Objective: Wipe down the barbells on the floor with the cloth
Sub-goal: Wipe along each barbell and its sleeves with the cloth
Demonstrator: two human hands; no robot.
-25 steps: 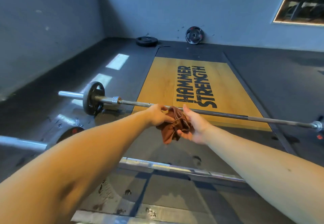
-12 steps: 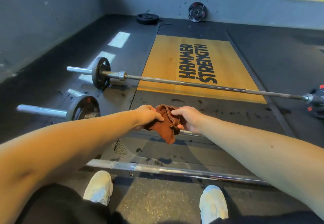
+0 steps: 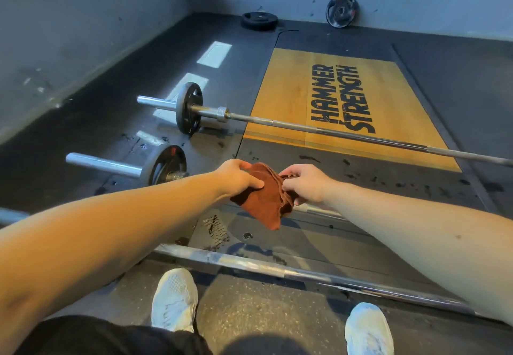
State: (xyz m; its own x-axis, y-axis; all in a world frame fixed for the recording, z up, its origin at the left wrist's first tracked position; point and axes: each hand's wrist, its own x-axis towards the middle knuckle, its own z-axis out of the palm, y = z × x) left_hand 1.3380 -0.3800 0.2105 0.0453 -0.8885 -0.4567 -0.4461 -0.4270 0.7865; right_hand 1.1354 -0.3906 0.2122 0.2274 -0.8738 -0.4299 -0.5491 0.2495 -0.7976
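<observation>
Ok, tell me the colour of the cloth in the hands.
Rust-brown cloth, clearest in the head view.

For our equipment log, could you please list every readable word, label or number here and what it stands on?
"HAMMER STRENGTH": black letters on the yellow wooden platform.
Red label on the middle barbell's plate: too blurred to read.
Worn marking on the black floor mat: unreadable.
</observation>
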